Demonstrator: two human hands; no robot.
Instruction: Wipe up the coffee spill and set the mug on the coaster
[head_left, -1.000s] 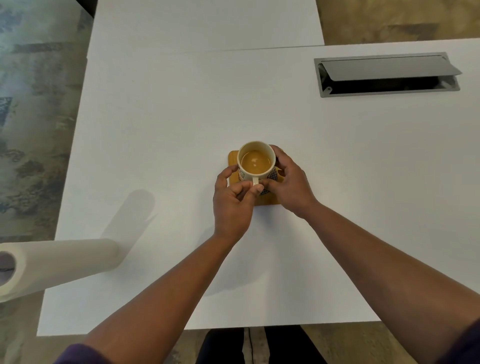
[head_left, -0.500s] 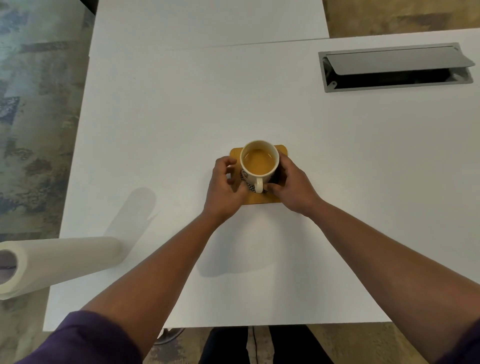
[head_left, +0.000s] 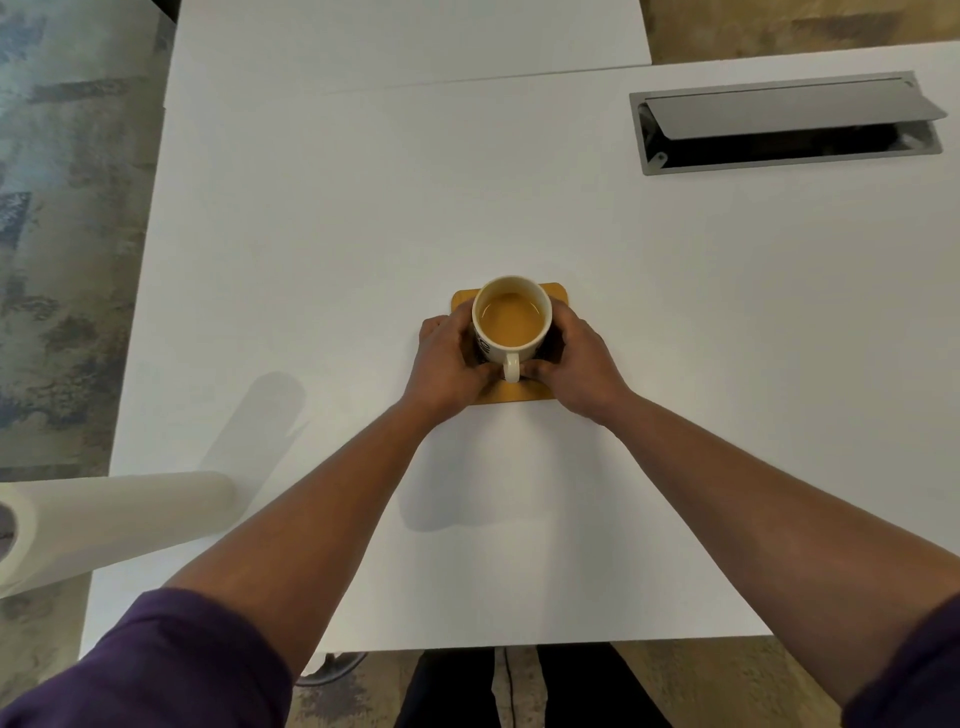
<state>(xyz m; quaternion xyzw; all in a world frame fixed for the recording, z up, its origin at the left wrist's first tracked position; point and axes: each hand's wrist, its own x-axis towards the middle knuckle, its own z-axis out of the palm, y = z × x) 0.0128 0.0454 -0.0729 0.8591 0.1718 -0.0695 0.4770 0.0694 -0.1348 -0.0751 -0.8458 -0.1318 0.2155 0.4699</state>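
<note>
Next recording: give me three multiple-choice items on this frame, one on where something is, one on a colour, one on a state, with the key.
1. Where does the mug stand?
A. on the coaster
B. on the bare table
C. beside the cable hatch

2. What colour is the coaster?
A. blue
B. mustard yellow
C. black

3. How does the paper towel roll stand?
A. held in the left hand
B. lying flat mid-table
C. upright at the table's left edge

Key:
1 A, the coaster shows under and around the mug.
2 B, its corners show yellow.
3 C, it stands apart; the left hand and right hand cup the mug.
</note>
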